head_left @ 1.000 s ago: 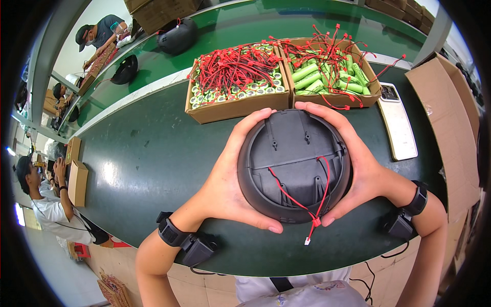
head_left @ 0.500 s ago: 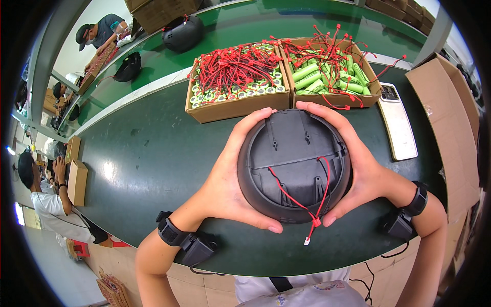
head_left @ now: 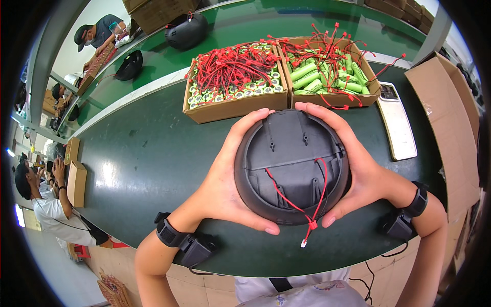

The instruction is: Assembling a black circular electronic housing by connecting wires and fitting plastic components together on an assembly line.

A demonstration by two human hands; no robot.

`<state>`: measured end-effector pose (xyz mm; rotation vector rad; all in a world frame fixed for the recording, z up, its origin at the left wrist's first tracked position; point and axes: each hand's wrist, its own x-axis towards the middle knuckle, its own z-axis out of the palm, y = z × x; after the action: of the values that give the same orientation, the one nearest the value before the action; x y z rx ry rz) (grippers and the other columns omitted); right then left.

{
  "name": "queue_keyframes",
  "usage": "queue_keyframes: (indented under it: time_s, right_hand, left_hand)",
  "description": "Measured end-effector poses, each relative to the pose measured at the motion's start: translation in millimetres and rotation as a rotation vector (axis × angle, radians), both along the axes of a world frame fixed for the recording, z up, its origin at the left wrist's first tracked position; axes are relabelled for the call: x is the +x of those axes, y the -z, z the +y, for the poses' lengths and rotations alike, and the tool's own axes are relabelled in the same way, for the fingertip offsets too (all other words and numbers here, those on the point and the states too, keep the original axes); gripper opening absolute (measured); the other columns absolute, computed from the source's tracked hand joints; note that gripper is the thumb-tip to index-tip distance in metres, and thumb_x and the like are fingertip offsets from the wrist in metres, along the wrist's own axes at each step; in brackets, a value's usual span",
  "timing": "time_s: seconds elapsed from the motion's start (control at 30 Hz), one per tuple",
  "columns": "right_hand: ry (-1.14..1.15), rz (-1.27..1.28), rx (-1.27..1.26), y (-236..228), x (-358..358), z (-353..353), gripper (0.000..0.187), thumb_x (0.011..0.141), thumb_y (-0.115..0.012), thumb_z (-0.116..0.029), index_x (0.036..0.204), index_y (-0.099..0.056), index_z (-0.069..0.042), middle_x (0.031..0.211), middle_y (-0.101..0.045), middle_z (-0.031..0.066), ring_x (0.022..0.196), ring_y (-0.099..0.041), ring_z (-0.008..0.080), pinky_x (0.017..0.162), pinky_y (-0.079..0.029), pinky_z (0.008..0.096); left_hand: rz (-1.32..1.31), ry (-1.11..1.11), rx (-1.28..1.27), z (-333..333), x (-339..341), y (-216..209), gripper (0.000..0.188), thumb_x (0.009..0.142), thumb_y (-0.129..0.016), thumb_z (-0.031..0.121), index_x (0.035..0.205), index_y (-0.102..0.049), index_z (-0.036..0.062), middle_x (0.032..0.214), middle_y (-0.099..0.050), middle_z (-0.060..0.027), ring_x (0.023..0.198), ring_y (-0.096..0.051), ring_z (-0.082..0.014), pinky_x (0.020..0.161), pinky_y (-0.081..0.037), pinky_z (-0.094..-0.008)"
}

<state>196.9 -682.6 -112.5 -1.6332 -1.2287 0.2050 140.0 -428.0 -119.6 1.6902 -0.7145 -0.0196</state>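
Note:
Both hands clasp a round black plastic housing (head_left: 286, 148), its open hollow side facing up. My left hand (head_left: 225, 179) wraps the left side of its rim, fingertips at the far edge and thumb at the near edge. On the opposite side my right hand (head_left: 358, 171) grips the rim in the same way. Inside the housing are a ridge across the middle and several screw posts. From it a red and black wire lead (head_left: 313, 223) hangs over the near rim, ending in a small white connector (head_left: 304, 243).
Beyond the housing stand a cardboard box of upright green cells with red wires (head_left: 235, 108) and a box of loose green battery cells (head_left: 337, 100). A phone (head_left: 397, 125) lies at right beside a carton (head_left: 444, 138). More black housings (head_left: 186, 31) sit on the green conveyor (head_left: 240, 23). Co-workers sit at left.
The housing and both hands have shifted very slightly to the left. My grip on it looks the same.

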Motion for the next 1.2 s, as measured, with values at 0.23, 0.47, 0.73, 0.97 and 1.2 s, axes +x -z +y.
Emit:
queue_keyframes:
  time_s: [0.23,0.47,0.73,0.97,1.2]
  right_hand:
    - [-0.002,0.003,0.037,-2,0,3,0.129,0.050,-0.094,-0.038,0.147,-0.019,0.001,0.149,-0.026,0.0183,0.139,-0.029,0.0316,0.114,-0.025,0.0404]
    - [0.048,0.007,-0.136,-39,-16,2,0.124,0.048,-0.094,-0.038,0.143,-0.025,0.000,0.148,-0.029,0.0199,0.136,-0.034,0.0346,0.111,-0.030,0.0422]
    - [0.173,-0.474,-0.679,-92,-46,36,0.122,0.046,-0.090,-0.048,0.144,-0.030,-0.007,0.144,-0.033,0.0251,0.132,-0.034,0.0460,0.105,-0.032,0.0555]
    - [0.097,-0.517,-0.789,-107,-40,54,0.121,0.044,-0.091,-0.041,0.144,-0.030,-0.010,0.141,-0.034,0.0250,0.127,-0.037,0.0457,0.100,-0.037,0.0536]
    - [0.028,-0.484,-0.763,-107,-32,64,0.106,0.047,-0.088,-0.033,0.137,-0.037,-0.011,0.129,-0.041,0.0215,0.113,-0.047,0.0411,0.091,-0.047,0.0467]
  left_hand:
    - [-0.010,-0.006,-0.044,0,-2,1,0.138,0.040,-0.098,0.030,0.148,-0.016,0.0036,0.150,-0.024,-0.0164,0.138,-0.031,-0.0293,0.113,-0.028,-0.0398]
    - [0.052,0.003,-0.084,-4,-8,-1,0.132,0.041,-0.097,0.028,0.146,-0.020,0.0033,0.146,-0.031,-0.0164,0.135,-0.035,-0.0270,0.112,-0.029,-0.0383]
    - [0.005,-0.066,-0.090,-2,-14,2,0.140,0.045,-0.097,0.031,0.149,-0.005,0.0068,0.144,-0.029,-0.0201,0.136,-0.033,-0.0325,0.112,-0.031,-0.0425]
    - [-0.066,-0.043,-0.094,-3,-10,6,0.143,0.045,-0.097,0.032,0.148,0.001,0.0098,0.144,-0.027,-0.0242,0.135,-0.035,-0.0364,0.111,-0.032,-0.0460]
    - [0.002,-0.036,-0.203,-6,-9,14,0.141,0.043,-0.096,0.032,0.147,-0.004,0.0076,0.145,-0.023,-0.0226,0.134,-0.036,-0.0369,0.110,-0.033,-0.0443]
